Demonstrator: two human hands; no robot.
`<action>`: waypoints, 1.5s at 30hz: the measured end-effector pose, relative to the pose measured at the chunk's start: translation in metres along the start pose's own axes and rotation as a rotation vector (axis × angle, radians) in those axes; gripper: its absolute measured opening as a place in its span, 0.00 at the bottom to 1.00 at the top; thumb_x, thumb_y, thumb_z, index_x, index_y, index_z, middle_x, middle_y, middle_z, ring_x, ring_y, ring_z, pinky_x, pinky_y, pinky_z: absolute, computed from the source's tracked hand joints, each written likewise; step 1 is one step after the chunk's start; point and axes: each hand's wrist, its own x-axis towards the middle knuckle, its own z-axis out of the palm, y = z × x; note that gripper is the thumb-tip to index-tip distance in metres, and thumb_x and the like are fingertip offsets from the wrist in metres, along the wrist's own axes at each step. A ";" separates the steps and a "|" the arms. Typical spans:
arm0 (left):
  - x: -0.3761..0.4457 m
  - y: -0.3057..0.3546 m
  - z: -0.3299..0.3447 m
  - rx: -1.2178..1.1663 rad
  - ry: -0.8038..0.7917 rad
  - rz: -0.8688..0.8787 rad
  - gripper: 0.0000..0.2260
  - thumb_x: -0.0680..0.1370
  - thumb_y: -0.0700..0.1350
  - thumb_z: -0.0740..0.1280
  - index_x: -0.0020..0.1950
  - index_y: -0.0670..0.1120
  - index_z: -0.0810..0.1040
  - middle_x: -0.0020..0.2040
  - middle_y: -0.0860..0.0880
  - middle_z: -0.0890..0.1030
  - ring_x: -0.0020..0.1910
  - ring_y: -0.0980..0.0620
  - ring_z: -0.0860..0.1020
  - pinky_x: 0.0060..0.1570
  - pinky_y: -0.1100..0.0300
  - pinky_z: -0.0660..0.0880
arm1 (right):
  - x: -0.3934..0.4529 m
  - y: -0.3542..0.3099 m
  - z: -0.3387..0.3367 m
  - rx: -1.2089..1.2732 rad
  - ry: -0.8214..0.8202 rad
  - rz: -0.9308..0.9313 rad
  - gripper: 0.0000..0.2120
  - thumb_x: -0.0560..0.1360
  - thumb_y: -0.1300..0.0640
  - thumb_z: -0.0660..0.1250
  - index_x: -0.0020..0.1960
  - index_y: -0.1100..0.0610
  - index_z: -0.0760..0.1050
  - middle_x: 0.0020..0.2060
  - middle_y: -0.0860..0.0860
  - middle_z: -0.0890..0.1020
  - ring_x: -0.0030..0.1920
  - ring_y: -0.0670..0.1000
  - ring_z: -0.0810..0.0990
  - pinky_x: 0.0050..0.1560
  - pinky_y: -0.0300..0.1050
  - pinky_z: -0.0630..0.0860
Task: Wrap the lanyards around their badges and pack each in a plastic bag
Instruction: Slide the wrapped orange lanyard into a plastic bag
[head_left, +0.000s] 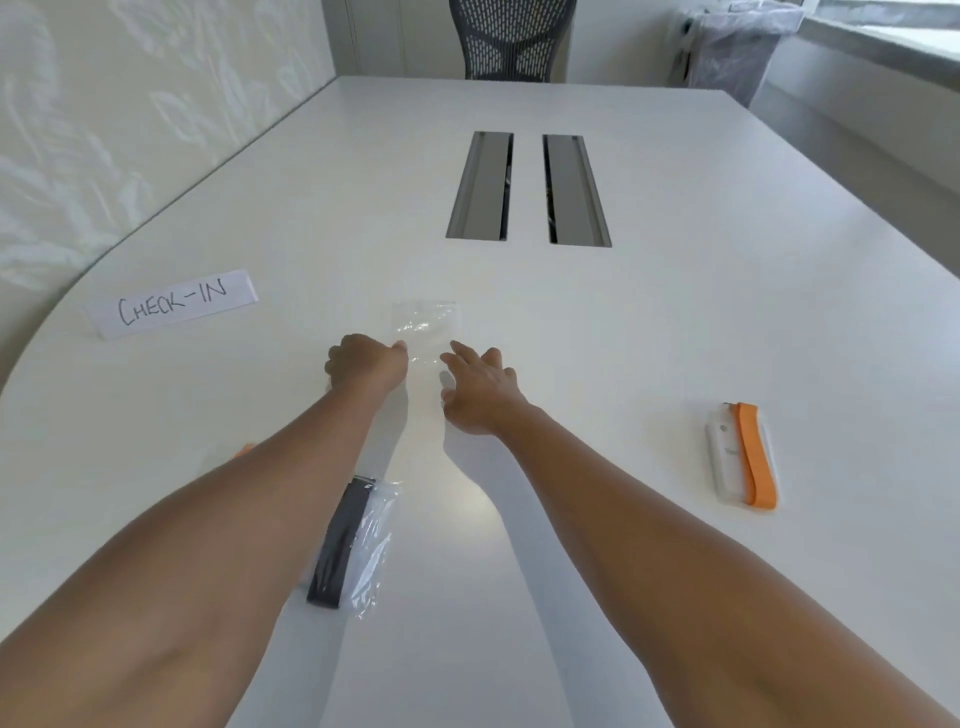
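Left hand (363, 361) curled, pinching near edge of clear bag (426, 325) flat on table (675, 312); right hand (475, 387) open, fingers straight, touching same edge. Nearer, under left forearm, black lanyard (337, 543) in a bag. Far right, white badge (724, 457) with orange lanyard (756, 454), unbagged.

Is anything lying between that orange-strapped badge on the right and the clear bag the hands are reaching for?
Nothing visible. Only bare white table lies between the orange-lanyard badge and the empty plastic bag. The right hand hovers by the bag's near edge, but rests on nothing.
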 end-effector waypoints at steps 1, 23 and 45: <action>0.003 0.000 0.000 -0.002 -0.018 0.017 0.26 0.76 0.57 0.69 0.64 0.38 0.76 0.64 0.39 0.78 0.65 0.38 0.76 0.61 0.47 0.76 | 0.003 -0.001 0.001 -0.033 -0.014 -0.003 0.28 0.81 0.53 0.56 0.79 0.53 0.55 0.80 0.47 0.53 0.74 0.58 0.56 0.67 0.55 0.61; -0.020 0.002 0.006 -0.409 -0.381 0.399 0.09 0.81 0.38 0.64 0.46 0.50 0.78 0.44 0.52 0.84 0.43 0.51 0.82 0.52 0.54 0.79 | -0.027 0.034 -0.019 0.883 0.401 0.472 0.37 0.74 0.49 0.73 0.77 0.58 0.60 0.71 0.54 0.70 0.69 0.54 0.71 0.68 0.46 0.68; -0.168 -0.013 0.040 -0.721 -0.256 0.466 0.13 0.76 0.51 0.73 0.56 0.48 0.74 0.46 0.53 0.81 0.41 0.63 0.78 0.45 0.43 0.81 | -0.142 0.054 0.001 0.959 0.808 0.494 0.10 0.78 0.55 0.67 0.40 0.45 0.79 0.48 0.49 0.82 0.40 0.48 0.85 0.41 0.43 0.81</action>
